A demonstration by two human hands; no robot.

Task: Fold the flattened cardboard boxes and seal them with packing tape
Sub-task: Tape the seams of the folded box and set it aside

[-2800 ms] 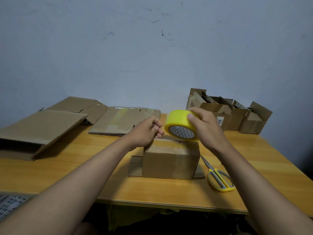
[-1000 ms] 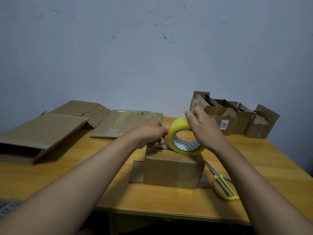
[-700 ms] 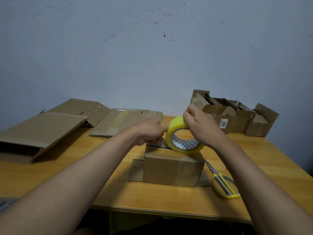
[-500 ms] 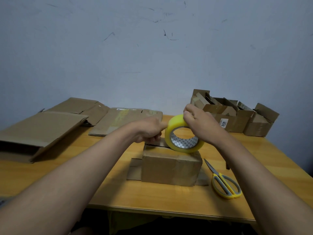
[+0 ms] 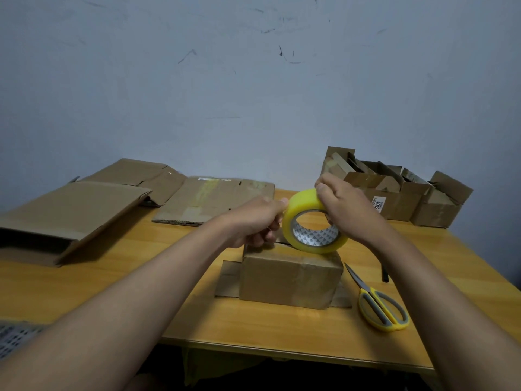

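Tabletop [image 5: 169, 277] box [image 5: 290, 277], tape roll [image 5: 304, 204] above.

Right hand [image 5: 348, 213] grips the yellow tape roll [image 5: 311, 222] from above, holding it just over the small cardboard box [image 5: 290, 275]. Left hand [image 5: 258, 222] sits right beside it, fingers curled at the roll's edge. Scissors [image 5: 380, 304] lie below the right wrist, open boxes [image 5: 394, 193] behind it.

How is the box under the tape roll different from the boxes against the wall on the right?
The middle box has its top flaps folded down, with the tape roll held just above it; the right boxes stand with flaps sticking up, open. The middle box sits near the table's front, between both hands; the right boxes are lined up at the back by the wall, untouched. One right box carries a white label; the middle one shows none. All are brown cardboard, similar in size.
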